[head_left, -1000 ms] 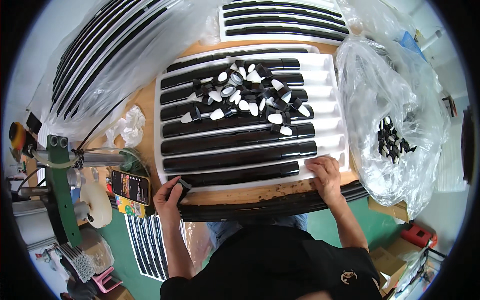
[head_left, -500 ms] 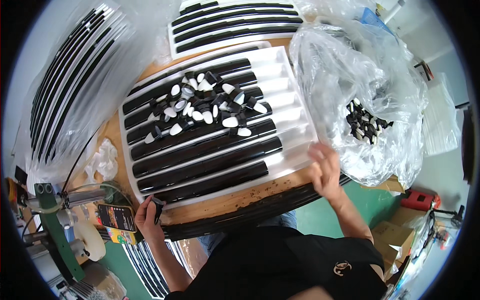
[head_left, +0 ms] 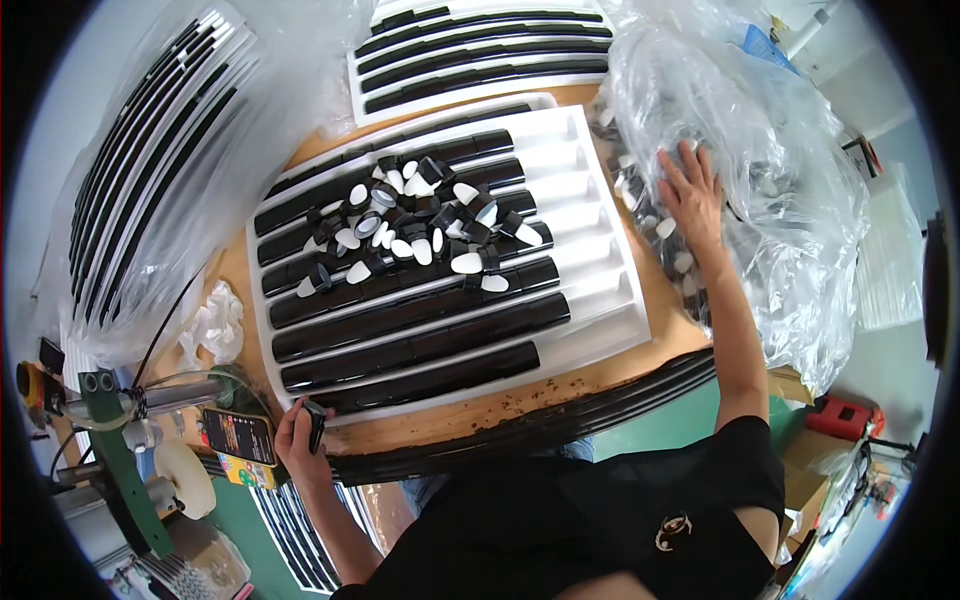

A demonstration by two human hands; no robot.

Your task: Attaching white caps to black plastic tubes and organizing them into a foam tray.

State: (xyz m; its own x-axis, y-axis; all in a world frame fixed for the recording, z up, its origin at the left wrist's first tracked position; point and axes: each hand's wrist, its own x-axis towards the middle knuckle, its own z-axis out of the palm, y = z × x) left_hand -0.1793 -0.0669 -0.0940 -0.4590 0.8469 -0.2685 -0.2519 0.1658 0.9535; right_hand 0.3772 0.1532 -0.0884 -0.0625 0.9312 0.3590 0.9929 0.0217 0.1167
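Note:
My left hand [head_left: 298, 440] is closed round a small black cap-like piece [head_left: 316, 426] at the near left corner of a white ribbed tray [head_left: 600, 230]. Rows of glossy black tubes [head_left: 420, 345] lie in that tray. On top of them is a loose heap of short black pieces with white oval ends [head_left: 400, 225]. To the right, my right hand [head_left: 695, 200] rests with fingers spread on a clear plastic bag [head_left: 790, 220]. More of the black and white pieces [head_left: 683, 262] show through the film beside my wrist.
Another tray of black tubes [head_left: 490, 65] stands at the back. Plastic-wrapped tubes [head_left: 150, 170] lean at the left. A phone [head_left: 240, 437] and a green-framed machine [head_left: 125, 470] are near left. Crumpled white tissue [head_left: 215, 325] lies beside the tray. Dark strips [head_left: 530, 415] line the table's front edge.
My right hand has swung from the tray's near right corner up and right onto the plastic bag. The bag's opening has shifted and its film has spread. My left hand keeps its hold.

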